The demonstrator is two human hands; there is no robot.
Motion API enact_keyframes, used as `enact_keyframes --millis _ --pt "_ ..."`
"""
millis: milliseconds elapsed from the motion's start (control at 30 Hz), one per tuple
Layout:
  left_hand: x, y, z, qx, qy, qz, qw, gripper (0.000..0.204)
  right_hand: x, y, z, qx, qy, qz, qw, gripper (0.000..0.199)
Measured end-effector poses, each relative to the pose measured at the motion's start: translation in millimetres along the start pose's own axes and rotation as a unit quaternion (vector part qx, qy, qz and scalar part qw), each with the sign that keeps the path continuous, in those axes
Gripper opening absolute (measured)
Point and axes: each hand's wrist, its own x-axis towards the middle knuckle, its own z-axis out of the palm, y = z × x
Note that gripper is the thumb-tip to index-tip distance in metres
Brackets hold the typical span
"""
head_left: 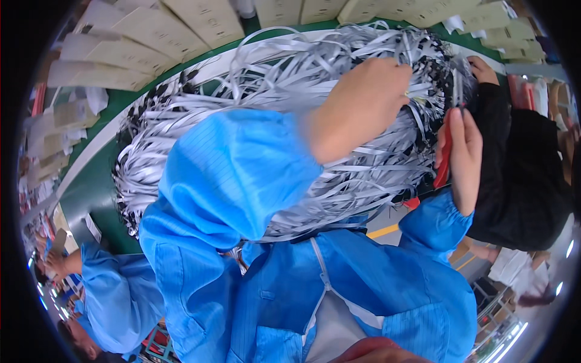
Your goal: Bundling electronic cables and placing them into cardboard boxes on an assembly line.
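A big heap of flat, light-grey straps (266, 97) with small black end pieces lies across the green table. My left hand (366, 103) is over the right part of this heap, its fingers curled and closed near the strap ends. What they pinch is hidden by the hand itself. At the heap's right edge, my right hand (466, 151) grips a red-handled tool (444, 160), which looks like scissors. Two slim metal blades point up from it, away from me.
Rows of cream cardboard boxes (163, 33) stand along the table's far edge. Close on my right is a person in a black sleeve (514, 169), one hand (483, 71) by the heap. Another person in a blue sleeve (118, 296) works at my left. Green tabletop (91, 190) shows left of the straps.
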Motion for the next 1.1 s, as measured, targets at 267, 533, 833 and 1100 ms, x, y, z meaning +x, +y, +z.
enact_keyframes --millis 267,533,833,1100 --pt "10 -26 14 -0.083 -0.030 -0.020 0.996 0.028 -7 25 20 0.039 0.030 0.028 0.998 0.020" --pt "0 -27 18 -0.113 -0.012 -0.047 0.992 0.038 45 25 29 -0.054 0.014 -0.149 0.987 0.012" --pt "-5 -25 24 -0.106 0.020 -0.075 0.991 0.054 59 36 31 -0.181 -0.015 -0.229 0.956 0.020" --pt "-8 -26 23 -0.087 0.003 -0.063 0.994 0.044 68 45 20 -0.231 0.171 -0.267 0.920 0.019"
